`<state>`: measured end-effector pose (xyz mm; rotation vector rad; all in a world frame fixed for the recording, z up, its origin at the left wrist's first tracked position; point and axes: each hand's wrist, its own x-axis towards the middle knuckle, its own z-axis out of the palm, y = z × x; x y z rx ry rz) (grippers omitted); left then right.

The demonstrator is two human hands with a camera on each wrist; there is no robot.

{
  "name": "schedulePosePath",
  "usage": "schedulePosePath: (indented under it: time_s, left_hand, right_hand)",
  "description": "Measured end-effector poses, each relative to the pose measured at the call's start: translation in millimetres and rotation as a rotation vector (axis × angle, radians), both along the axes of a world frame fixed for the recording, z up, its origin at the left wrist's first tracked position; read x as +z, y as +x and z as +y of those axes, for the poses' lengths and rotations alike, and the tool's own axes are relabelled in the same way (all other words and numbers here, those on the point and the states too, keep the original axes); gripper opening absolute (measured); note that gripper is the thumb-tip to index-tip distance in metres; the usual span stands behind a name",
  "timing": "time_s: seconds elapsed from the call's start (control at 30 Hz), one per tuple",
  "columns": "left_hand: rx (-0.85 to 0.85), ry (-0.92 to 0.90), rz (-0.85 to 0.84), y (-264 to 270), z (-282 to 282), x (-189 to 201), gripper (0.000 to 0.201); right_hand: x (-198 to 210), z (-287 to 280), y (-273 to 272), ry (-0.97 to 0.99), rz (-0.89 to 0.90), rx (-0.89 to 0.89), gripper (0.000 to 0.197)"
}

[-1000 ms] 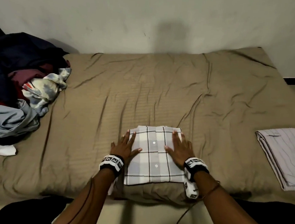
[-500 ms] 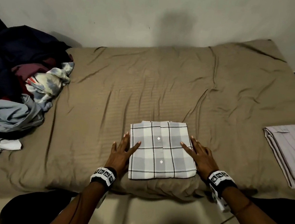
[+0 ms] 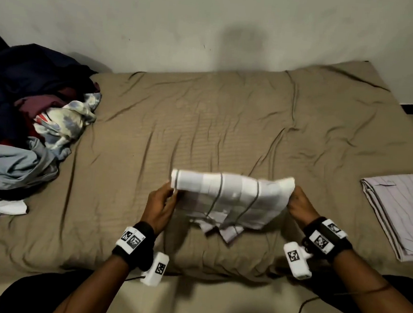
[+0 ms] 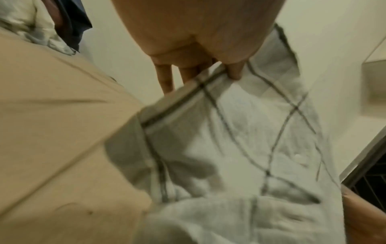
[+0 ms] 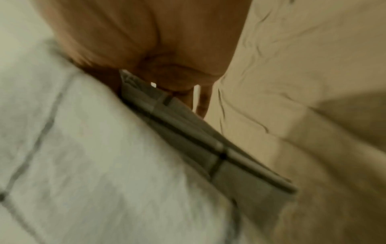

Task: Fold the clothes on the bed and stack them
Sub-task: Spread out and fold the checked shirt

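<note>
The left hand [image 3: 160, 208] is seen at lower centre of the head view, its thumb and fingers [image 4: 167, 77] pinched on the left edge of a folded grey-and-white plaid shirt [image 3: 231, 200]. The right hand [image 3: 300, 208] is closed on the opposite edge, at the right end of the bundle; its grip is confirmed in the right wrist view, where the stacked folds of the shirt [image 5: 188, 140] are clamped under the palm. The shirt is held between both hands, lifted off the bed [image 3: 202, 131] at its far edge, while its collar end hangs toward the lower edge of the frame. Motion blur is present on the cloth. A tan, wrinkled sheet is spread over the bed beneath. A folded pale striped shirt [image 3: 398, 211] is laid flat at the right edge of the frame, well apart from the hands. A heap of unfolded clothes [image 3: 30, 122], dark blue, maroon, light blue and white, is piled at the upper left of the frame against a pale wall [image 3: 211, 21].
</note>
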<state>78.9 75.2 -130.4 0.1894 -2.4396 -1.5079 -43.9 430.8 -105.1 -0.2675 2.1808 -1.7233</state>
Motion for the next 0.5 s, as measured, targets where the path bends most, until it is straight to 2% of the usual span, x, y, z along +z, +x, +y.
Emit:
schedulePosePath:
  time_s: [0.03,0.1,0.2,0.3,0.37,0.43,0.5]
  left_hand:
    - [0.016,0.045,-0.012,-4,3,13,0.037]
    - [0.048,0.108,-0.067,-14,7,25,0.051]
    - [0.103,0.192,-0.142,-24,13,16,0.053]
    - [0.181,0.174,-0.34,-25,12,-28,0.053]
    - [0.203,0.033,-0.564,-14,10,-63,0.056]
    - [0.205,-0.092,-0.697,-1,11,-85,0.057]
    - [0.218,-0.097,-0.704,6,14,-92,0.055]
  right_hand:
    - [10,-4,-3,-0.013,0.015,0.013,0.04]
    - [28,-11,-5,-0.051,-0.057,-0.028,0.028]
    - [1,-18,-15,-0.066,-0.311,-0.136,0.027]
    - [-47,-24,-13,-0.099,-0.671,-0.236,0.055]
    - [-81,-23,-5,-0.059,-0.833,-0.256,0.078]
    - [-90,-22,9,-0.047,-0.834,-0.28,0.081]
    - [-92,-24,18,-0.014,-0.731,-0.254,0.073]
